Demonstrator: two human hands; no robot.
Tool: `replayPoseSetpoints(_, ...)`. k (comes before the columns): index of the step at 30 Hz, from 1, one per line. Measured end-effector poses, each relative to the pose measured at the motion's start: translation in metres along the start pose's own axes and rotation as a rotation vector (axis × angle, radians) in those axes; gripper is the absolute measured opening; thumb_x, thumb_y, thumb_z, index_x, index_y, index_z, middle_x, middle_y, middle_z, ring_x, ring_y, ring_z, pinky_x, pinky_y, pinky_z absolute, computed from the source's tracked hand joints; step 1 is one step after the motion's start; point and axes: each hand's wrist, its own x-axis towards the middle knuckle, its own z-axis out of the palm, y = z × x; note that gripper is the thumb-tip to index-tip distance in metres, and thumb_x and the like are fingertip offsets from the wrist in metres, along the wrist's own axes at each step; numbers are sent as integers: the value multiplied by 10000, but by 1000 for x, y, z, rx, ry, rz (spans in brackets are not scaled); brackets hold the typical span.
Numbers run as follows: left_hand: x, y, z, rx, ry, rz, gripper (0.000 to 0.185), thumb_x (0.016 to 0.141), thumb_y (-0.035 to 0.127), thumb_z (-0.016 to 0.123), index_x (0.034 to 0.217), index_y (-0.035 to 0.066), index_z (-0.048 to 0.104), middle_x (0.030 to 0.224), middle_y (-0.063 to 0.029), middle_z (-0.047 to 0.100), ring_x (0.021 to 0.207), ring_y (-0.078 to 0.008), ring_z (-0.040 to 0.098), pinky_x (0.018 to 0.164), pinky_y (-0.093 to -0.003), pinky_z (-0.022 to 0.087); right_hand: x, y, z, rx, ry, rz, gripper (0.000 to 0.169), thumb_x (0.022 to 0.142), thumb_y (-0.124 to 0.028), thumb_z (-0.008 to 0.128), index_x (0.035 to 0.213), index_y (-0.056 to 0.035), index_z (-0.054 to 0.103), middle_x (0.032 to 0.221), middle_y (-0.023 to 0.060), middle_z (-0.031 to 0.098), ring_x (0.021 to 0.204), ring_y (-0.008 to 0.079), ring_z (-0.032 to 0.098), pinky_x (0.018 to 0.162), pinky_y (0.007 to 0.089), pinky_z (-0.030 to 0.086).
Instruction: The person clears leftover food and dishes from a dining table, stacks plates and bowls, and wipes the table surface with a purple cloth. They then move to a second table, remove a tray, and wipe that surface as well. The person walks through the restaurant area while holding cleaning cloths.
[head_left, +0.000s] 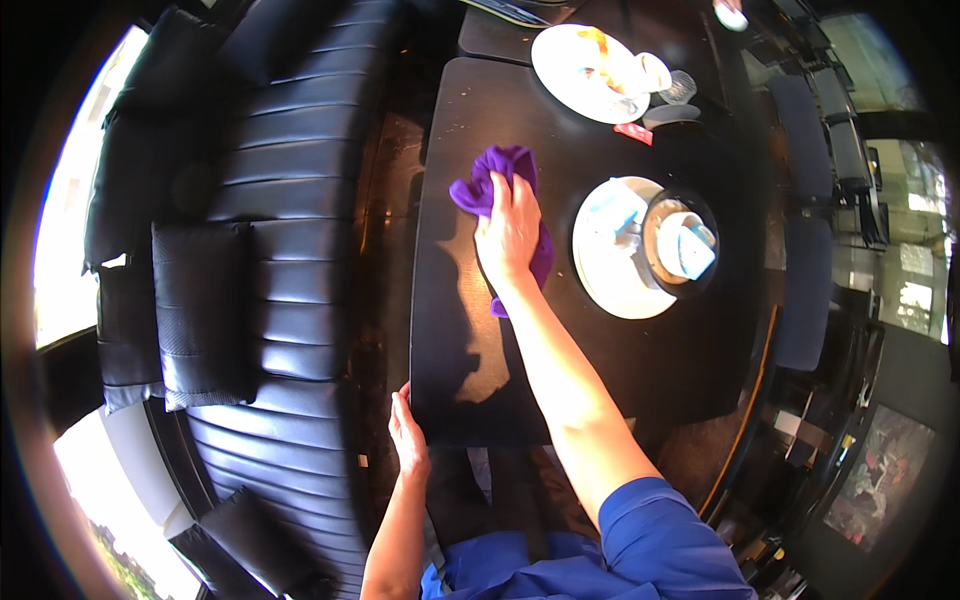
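Observation:
My right hand (511, 229) presses a crumpled purple cloth (545, 259) onto the dark tabletop (600, 360), left of a large white plate (622, 292). The cloth spreads out beyond my fingers and under my palm. At the table's near left edge is my left hand (409, 435), beside the edge with its fingers extended and no object seen in it; its palm side is partly hidden. A few small crumbs lie on the table above the cloth.
A dark round dish with a white cup (679, 244) and crumpled paper overlaps the white plate. Farther up are a plate with food scraps (562, 71), a glass (679, 88) and a red packet (634, 134). A black padded bench (296, 300) with cushions (202, 315) runs along the left.

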Motion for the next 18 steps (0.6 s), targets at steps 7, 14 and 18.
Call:
replayPoseSetpoints(7, 0, 17, 28, 616, 116, 602, 502, 1026, 320, 527, 1423, 21, 453, 1431, -180, 442, 1321, -329, 427, 1121, -429, 323, -131, 42, -99, 28, -112, 104, 693, 717, 88, 644, 1372, -82, 494, 1356, 240, 473, 1252, 426, 484, 1049, 497, 408)
replayPoseSetpoints(14, -18, 44, 88, 726, -231, 765, 516, 1010, 267, 555, 1447, 28, 417, 1424, -202, 429, 1302, -332, 441, 1082, -420, 359, -208, 99, -257, 103, 126, 671, 560, 783, 78, 603, 1318, -85, 591, 1390, 217, 429, 1273, 370, 501, 1062, 423, 436)
replayPoseSetpoints(18, -50, 12, 138, 686, -473, 580, 626, 956, 286, 628, 1463, 15, 381, 1413, -221, 435, 1295, -346, 446, 1074, -420, 372, -263, 144, -231, -208, 181, 718, 682, 881, -298, 693, 1381, 79, 422, 1484, 349, 319, 1339, 494, 377, 1139, 521, 290)
